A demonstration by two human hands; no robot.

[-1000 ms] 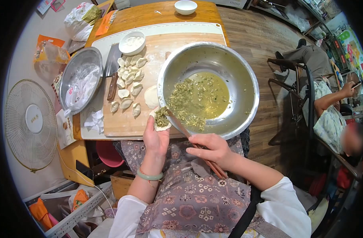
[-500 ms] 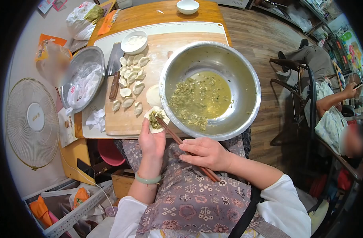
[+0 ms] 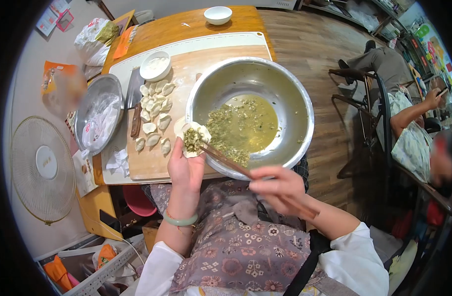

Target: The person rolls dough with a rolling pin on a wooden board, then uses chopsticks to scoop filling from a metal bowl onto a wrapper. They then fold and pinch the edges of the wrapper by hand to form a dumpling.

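My left hand (image 3: 185, 170) cups a round dumpling wrapper (image 3: 192, 154) with a mound of chopped green filling (image 3: 191, 140) on it. In my right hand (image 3: 278, 187), slightly blurred, is a pair of brown chopsticks (image 3: 228, 161), whose tips touch the filling's edge. Right beside the wrapper stands a large steel bowl (image 3: 308, 121) with more chopped filling (image 3: 226, 123) and greenish liquid. Several folded dumplings (image 3: 153, 141) sit on the wooden board (image 3: 149, 170), left of my left hand. Another pale wrapper on the board is mostly hidden behind the held one.
A cleaver (image 3: 136, 121) and a small white bowl (image 3: 155, 66) of white contents stand by the dumplings. Further left are a steel basin (image 3: 118, 93) holding plastic bags and a fan (image 3: 44, 167). A seated person (image 3: 408, 118) is at the right.
My right hand and the chopsticks have moved right, their tips drawing back from mid-filling to its edge. The filling looks more spread. The whole view has shifted slightly.
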